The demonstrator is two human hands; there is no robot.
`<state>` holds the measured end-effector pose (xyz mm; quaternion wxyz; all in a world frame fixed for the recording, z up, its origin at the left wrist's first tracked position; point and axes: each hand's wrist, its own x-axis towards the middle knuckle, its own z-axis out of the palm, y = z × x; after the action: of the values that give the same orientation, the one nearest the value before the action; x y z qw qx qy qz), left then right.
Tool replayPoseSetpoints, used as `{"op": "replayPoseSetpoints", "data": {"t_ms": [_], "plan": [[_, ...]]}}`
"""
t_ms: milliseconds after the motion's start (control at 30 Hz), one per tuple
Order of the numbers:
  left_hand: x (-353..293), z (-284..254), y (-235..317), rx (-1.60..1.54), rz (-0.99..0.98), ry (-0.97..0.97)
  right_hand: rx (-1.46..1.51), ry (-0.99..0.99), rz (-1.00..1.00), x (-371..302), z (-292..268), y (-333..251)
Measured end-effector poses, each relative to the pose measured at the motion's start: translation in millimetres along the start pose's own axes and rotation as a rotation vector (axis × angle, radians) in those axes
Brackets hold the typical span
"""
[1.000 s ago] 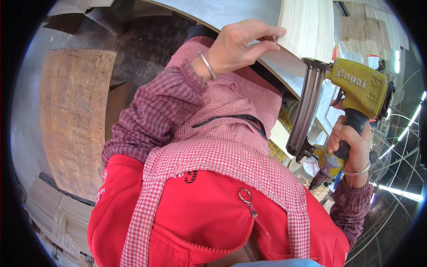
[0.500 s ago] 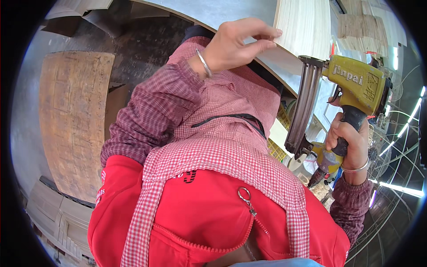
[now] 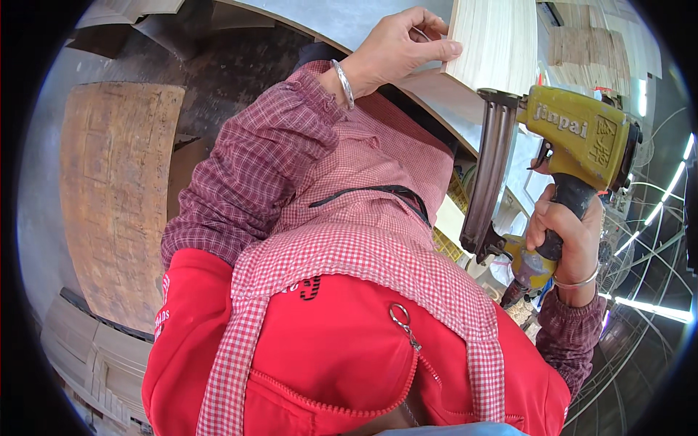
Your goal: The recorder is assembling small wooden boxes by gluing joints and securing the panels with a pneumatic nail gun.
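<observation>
My left hand (image 3: 400,47), with a silver bangle at the wrist, is at the near left corner of a pale, striped wooden board (image 3: 494,47). The thumb overlaps the board's edge and the curled fingers meet its left side. In my right hand (image 3: 571,225) is a yellow-green nail gun (image 3: 578,134), its dark grip wrapped by my fingers. The gun's long metal magazine (image 3: 488,171) stands nearly upright on the left, its top close to the board's near edge. A finger lies near the trigger.
The board lies on a grey-topped workbench (image 3: 342,22) ahead of me. More wood pieces (image 3: 589,54) are stacked at the far right. A large brown wooden panel (image 3: 116,196) is on my left. A yellow crate (image 3: 447,245) shows below the bench, near the gun.
My left hand has moved right and up to the board's corner, its fingers curling and thumb reaching over the edge. The nail gun has shifted slightly left in my right hand.
</observation>
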<state>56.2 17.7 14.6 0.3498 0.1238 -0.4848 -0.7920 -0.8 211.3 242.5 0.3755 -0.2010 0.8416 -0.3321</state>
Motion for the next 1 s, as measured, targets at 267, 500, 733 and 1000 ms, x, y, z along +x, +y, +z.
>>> {"op": "replayPoseSetpoints", "data": {"t_ms": [267, 500, 733, 1000], "plan": [[-1.7, 6.2, -1.7, 0.061, 0.039, 0.02, -0.105, -0.044, 0.009, -0.8, 6.5, -11.6], [-2.2, 10.9, -3.1, 0.099, 0.044, 0.025, -0.101, -0.05, 0.013, -1.5, 8.0, -15.6], [-0.4, 8.1, -6.5, 0.141, 0.053, 0.028, -0.092, -0.032, 0.035, 0.6, 13.0, -19.4], [2.1, 11.0, -7.4, 0.143, 0.061, 0.023, -0.025, -0.048, 0.077, 1.1, 14.1, -21.3]]}}
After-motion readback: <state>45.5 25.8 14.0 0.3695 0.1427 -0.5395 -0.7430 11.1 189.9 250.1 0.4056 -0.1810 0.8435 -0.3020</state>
